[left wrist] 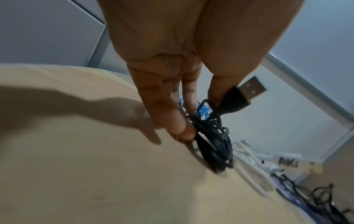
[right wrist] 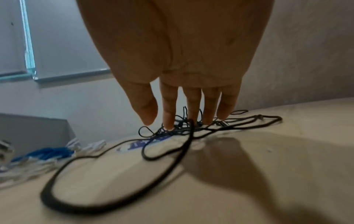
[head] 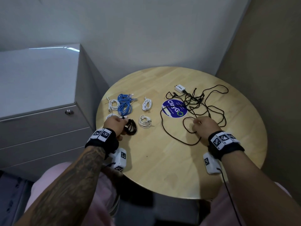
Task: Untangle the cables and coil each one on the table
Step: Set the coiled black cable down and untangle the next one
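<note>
On the left of the round wooden table [head: 162, 160], my left hand [head: 114, 123] holds a coiled black cable [head: 131, 128]. The left wrist view shows that hand [left wrist: 199, 116] pinching the coil [left wrist: 212, 145] between fingers and thumb, the USB plug [left wrist: 247, 91] sticking out beside the thumb and the coil's lower edge on the table. My right hand [head: 204, 125] hovers at the near edge of a loose black cable tangle [head: 195, 101]. In the right wrist view its fingers [right wrist: 170, 121] hang straight, tips touching the tangle [right wrist: 210, 128]. A wide black loop [right wrist: 114, 197] lies in front.
Two blue coils [head: 124, 103] and several white coils [head: 147, 104] lie at the table's left and middle. A white charger [head: 180, 88] sits at the back of the tangle, next to a blue round sticker [head: 174, 109]. A grey cabinet [head: 40, 88] stands left of the table.
</note>
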A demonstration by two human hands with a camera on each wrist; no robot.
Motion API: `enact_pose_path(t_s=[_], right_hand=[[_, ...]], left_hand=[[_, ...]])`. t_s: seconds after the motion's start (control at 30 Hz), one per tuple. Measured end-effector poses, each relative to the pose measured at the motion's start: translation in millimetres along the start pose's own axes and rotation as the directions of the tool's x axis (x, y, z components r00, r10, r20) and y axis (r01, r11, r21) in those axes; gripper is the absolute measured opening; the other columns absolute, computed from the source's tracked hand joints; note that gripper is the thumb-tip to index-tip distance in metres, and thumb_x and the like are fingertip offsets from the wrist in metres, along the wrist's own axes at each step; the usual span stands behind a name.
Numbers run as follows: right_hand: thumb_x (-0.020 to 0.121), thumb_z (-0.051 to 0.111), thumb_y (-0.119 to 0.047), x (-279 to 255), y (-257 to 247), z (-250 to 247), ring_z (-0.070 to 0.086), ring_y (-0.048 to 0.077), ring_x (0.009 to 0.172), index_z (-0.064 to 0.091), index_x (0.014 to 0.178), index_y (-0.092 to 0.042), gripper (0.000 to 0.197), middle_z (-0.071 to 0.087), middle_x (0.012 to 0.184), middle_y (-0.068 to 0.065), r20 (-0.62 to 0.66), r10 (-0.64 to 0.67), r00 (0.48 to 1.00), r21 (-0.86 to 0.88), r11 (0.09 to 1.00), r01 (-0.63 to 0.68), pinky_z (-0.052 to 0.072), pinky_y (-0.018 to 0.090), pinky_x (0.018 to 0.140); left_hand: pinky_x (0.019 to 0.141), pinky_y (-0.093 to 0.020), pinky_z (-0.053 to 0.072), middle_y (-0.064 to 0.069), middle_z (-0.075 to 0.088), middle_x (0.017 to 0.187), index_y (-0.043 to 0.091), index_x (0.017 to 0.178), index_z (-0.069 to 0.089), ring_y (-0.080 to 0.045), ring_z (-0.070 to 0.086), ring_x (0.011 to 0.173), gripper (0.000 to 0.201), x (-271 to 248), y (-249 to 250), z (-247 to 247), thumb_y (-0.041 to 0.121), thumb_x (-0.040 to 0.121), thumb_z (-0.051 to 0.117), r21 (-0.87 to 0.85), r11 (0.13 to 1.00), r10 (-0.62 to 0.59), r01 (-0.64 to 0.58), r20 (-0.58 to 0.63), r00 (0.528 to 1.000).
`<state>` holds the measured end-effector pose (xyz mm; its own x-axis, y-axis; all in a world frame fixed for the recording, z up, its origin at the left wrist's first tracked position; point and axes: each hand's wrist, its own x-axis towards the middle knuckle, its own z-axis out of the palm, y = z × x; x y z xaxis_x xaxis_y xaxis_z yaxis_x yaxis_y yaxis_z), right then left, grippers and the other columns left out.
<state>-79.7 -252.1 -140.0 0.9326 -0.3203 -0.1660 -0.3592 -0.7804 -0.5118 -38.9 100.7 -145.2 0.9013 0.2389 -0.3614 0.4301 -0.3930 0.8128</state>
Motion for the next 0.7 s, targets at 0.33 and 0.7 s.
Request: enact_pose_path(t_s=[0.33, 0.7], right_hand=[[0.088, 0.067, -0.035, -8, -8, -4, 0.059, 0.027, 0.109, 0.07, 0.103, -0.024, 0.019, 0.062, 0.123, 0.003, -0.044, 0.002, 0.999, -0.124, 0.992, -0.007, 0.052, 0.039, 0.094], [0.092, 0.067, -0.031, -72, -70, 24, 0.059, 0.008, 0.098, 0.066, 0.107, -0.026, 0.016, 0.058, 0.108, -0.015, -0.126, -0.454, 0.882, 0.301, 0.829, 0.471, 0.053, 0.035, 0.085]], left_hand=[[0.043, -0.027, 0.041, -0.018, 0.063, 0.07, 0.006, 0.102, 0.063, -0.025, 0.053, 0.046, 0.023, -3, -5, 0, 0.027, 0.095, 0.06, -0.052, 0.997, -0.048, 0.05, 0.043, 0.998], [0.044, -0.034, 0.044, -0.015, 0.061, 0.072, 0.016, 0.083, 0.047, -0.028, 0.054, 0.052, 0.028, -22, -12, 16, 0.02, 0.081, 0.075, 0.056, 0.995, 0.078, -0.078, 0.014, 0.997]])
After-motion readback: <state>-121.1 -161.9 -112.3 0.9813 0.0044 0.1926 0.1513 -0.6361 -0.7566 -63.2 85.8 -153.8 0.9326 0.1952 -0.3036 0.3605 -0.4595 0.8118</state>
